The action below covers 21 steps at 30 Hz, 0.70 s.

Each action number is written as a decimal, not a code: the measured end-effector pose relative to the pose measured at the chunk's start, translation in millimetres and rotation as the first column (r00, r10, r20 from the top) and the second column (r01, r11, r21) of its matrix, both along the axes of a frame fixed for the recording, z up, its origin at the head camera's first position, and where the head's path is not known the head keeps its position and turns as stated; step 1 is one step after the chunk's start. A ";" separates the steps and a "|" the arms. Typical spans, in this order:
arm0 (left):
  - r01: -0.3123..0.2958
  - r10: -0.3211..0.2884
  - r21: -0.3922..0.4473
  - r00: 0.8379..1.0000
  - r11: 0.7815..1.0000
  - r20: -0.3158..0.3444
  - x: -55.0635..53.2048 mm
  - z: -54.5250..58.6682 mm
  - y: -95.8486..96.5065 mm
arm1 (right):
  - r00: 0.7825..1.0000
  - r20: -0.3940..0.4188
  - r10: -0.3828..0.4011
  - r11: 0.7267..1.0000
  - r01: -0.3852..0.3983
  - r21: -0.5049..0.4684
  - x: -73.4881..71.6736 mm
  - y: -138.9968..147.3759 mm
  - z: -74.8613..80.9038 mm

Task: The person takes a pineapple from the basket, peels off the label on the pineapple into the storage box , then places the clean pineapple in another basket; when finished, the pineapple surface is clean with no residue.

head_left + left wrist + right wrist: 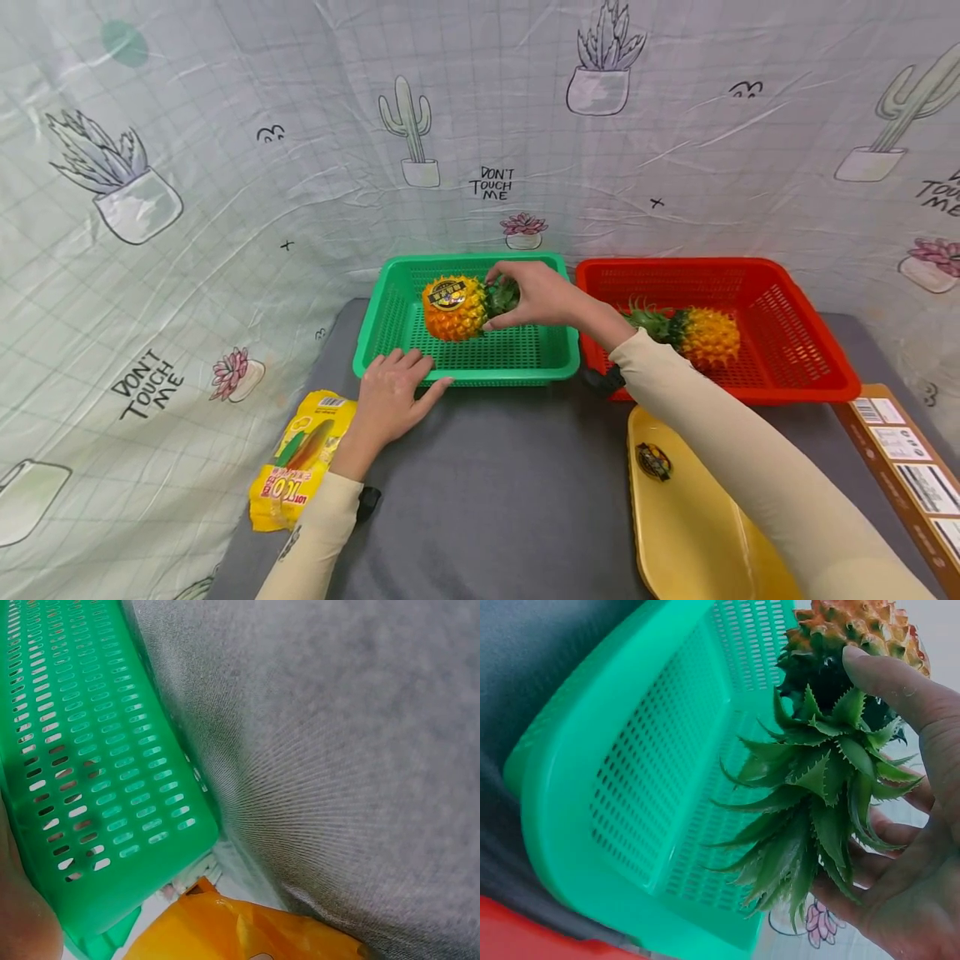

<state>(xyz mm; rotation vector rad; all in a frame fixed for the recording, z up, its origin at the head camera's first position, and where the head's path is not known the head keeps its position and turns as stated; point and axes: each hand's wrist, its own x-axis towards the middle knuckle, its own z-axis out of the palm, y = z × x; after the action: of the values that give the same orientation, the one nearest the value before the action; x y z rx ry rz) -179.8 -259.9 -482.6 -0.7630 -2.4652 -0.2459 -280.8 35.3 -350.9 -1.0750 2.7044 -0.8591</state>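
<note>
Cream sleeve (738,454) nearest my lens, stretched over the yellow tray (686,542), and I follow it up to the pineapple (456,312), within the green basket (495,376); whether it touches the bottom, I can't tell. Its long axis runs along the basket's long sides, fruit left, leafy crown (802,802) right, and that's the relation I'm watching: crown towards the right hand (536,293), the nearer one, thumb and fingers gripping around where leaves meet fruit. Left hand (392,392) holds nothing, relaxed fingers resting at the near rim. Just beside, on the right, I've got the red basket (787,390), a second pineapple (711,335) lying in it, crown leftward. Yellow bag (281,500) beside the left forearm.
</note>
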 end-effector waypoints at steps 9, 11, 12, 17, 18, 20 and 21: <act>0.007 -0.007 0.005 1.000 1.000 -0.008 1.8 -2.3 1.2 | 1.000 0.000 -0.007 1.000 0.007 -0.018 13.4 12.0 0.2; 0.009 -0.009 0.007 1.000 1.000 -0.005 1.5 -2.5 1.0 | 1.000 -0.007 -0.012 1.000 0.012 -0.023 15.6 14.2 0.7; 0.009 -0.009 0.008 1.000 1.000 -0.005 1.2 -2.4 0.9 | 1.000 -0.012 -0.013 1.000 0.012 -0.026 16.7 15.0 1.2; 0.007 -0.007 0.002 1.000 1.000 -0.006 -1.5 -2.1 -0.2 | 0.999 -0.036 -0.005 0.999 0.004 -0.040 23.5 18.1 4.6; 0.008 -0.008 0.002 1.000 1.000 -0.007 -1.9 -1.8 -0.4 | 0.999 -0.039 -0.002 0.999 0.001 -0.042 25.5 18.9 5.5; 0.004 -0.004 -0.006 1.000 1.000 -0.009 -2.4 -1.1 -0.4 | 0.999 -0.038 0.005 0.999 -0.006 -0.046 30.2 20.5 6.9; 0.005 -0.005 -0.006 1.000 1.000 -0.010 -2.4 -0.4 -0.3 | 0.999 -0.038 0.009 0.999 -0.010 -0.049 32.5 21.1 7.6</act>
<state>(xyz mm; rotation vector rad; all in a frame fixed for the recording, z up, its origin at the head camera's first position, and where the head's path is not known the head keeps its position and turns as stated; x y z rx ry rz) -182.2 -260.2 -482.9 -0.7718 -2.4555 -0.2359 -248.3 56.5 -343.2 -1.1238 2.7196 -0.9179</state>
